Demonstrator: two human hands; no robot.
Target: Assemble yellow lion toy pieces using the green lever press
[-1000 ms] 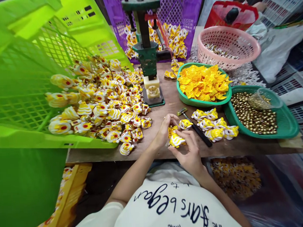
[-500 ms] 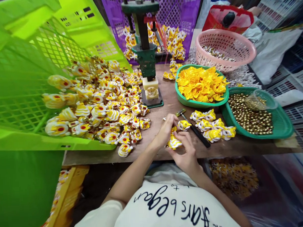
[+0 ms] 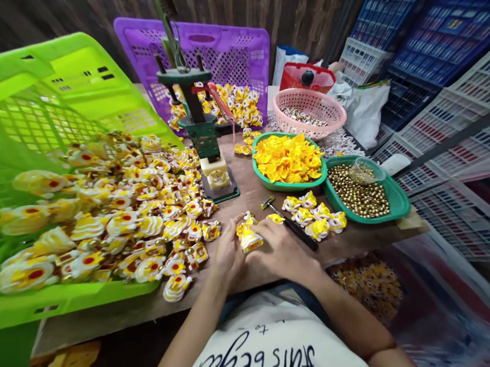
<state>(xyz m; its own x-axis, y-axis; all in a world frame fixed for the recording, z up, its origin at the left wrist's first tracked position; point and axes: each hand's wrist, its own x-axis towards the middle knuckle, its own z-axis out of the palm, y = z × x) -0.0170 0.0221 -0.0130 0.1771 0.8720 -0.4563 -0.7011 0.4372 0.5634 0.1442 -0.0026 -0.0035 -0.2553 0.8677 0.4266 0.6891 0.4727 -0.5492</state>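
Both my hands meet at the near edge of the wooden table (image 3: 253, 196). My left hand (image 3: 228, 253) and my right hand (image 3: 280, 247) are closed together on one small yellow-and-white toy figure (image 3: 250, 238). A black-handled hammer (image 3: 291, 223) lies just right of my right hand. Beyond it sit several finished yellow-and-white figures (image 3: 315, 217). A big pile of the same figures (image 3: 141, 208) spills from the tipped green crate (image 3: 58, 120) on my left.
A green hand press (image 3: 205, 134) stands at the table's middle. A green bowl of yellow parts (image 3: 287, 159), a green tray of small brass bells (image 3: 360, 193) and a pink basket (image 3: 310, 112) sit to the right. A purple crate (image 3: 208, 51) stands behind; stacked crates (image 3: 446, 91) fill the right side.
The camera has tilted up and pulled back, showing more of the room. My hands stayed together on the figure and moved slightly left and nearer to me.
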